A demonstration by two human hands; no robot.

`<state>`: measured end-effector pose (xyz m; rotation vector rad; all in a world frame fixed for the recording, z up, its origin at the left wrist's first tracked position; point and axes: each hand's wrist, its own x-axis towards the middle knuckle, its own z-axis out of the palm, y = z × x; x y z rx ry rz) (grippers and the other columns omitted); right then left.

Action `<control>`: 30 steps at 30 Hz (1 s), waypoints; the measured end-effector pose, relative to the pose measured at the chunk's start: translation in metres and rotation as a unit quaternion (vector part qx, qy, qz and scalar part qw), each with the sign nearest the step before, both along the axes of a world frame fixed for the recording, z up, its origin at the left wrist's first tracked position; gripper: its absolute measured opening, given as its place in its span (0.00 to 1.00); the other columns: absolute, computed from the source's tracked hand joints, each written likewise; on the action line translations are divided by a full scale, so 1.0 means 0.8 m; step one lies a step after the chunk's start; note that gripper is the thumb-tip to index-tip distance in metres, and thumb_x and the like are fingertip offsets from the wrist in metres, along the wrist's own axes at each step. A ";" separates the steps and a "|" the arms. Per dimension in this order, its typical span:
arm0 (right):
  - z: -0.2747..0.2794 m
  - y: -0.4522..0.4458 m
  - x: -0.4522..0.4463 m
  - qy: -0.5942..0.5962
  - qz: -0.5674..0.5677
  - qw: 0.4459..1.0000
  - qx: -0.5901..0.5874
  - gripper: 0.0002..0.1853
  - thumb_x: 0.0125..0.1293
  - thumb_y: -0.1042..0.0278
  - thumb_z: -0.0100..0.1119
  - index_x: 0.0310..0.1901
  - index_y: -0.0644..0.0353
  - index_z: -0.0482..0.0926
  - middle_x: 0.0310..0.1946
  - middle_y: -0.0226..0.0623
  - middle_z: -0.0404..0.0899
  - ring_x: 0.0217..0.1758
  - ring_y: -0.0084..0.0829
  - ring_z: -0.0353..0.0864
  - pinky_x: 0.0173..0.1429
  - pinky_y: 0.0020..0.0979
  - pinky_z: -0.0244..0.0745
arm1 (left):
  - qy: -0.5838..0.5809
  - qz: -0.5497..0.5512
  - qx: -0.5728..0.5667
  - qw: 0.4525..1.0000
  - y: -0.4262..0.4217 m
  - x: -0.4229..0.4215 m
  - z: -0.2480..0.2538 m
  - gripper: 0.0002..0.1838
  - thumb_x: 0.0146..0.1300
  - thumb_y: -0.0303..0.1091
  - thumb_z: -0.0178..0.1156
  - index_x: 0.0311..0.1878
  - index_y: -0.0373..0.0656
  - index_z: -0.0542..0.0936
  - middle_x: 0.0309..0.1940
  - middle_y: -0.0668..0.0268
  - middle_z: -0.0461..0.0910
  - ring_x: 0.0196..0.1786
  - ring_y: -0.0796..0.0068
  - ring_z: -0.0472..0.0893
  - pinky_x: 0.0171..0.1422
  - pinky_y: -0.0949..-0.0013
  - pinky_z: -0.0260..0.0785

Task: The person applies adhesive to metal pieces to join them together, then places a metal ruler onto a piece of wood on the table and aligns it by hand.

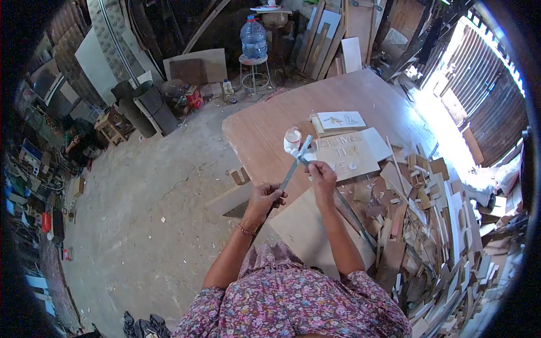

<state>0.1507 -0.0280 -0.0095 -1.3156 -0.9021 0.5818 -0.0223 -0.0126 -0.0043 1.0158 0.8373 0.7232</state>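
My left hand (266,201) is closed around a thin flat grey strip (288,173), which slants up and away over the table. My right hand (321,177) pinches a second narrow grey strip (304,161) whose tip crosses the first one. Past the right wrist, a long dark strip (355,218) runs down toward the wood scraps; whether it belongs to the one in my right hand I cannot tell. Just beyond the crossing stands a white tub (291,141). Beside it lies a pale board (352,155) with raised wooden letters.
The brown tabletop (265,127) carries a small stack of boards (341,120). Wood offcuts (434,225) pile up on the right. A pale panel (304,219) lies close to my body. At the back, a water jug (253,39) stands on a stool. Another person (79,138) sits far left.
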 end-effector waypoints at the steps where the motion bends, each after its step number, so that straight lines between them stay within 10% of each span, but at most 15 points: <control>1: 0.000 -0.003 -0.006 0.063 0.032 0.997 -0.014 0.05 0.56 0.74 0.51 0.31 0.66 0.74 0.24 0.32 0.76 0.28 0.19 0.72 0.35 0.21 0.66 | -0.004 -0.002 0.003 1.000 -0.002 -0.001 0.000 0.14 0.55 0.28 0.52 0.44 0.30 0.71 0.27 0.62 0.76 0.23 0.79 0.74 0.26 0.80 0.64; 14: -0.005 -0.060 -0.031 0.078 0.064 0.994 -0.038 0.06 0.55 0.73 0.53 0.32 0.67 0.74 0.24 0.34 0.76 0.25 0.20 0.72 0.33 0.20 0.66 | -0.010 0.079 0.023 0.997 -0.056 -0.038 0.000 0.12 0.53 0.26 0.52 0.41 0.31 0.74 0.26 0.65 0.76 0.22 0.82 0.72 0.26 0.82 0.63; 30: 0.034 -0.192 0.000 -0.327 -0.077 0.941 0.042 0.05 0.54 0.69 0.53 0.27 0.61 0.75 0.20 0.30 0.77 0.25 0.26 0.77 0.35 0.28 0.67 | 0.023 0.092 0.085 0.992 -0.221 -0.006 0.039 0.13 0.53 0.26 0.51 0.42 0.29 0.73 0.27 0.62 0.77 0.22 0.80 0.74 0.25 0.81 0.63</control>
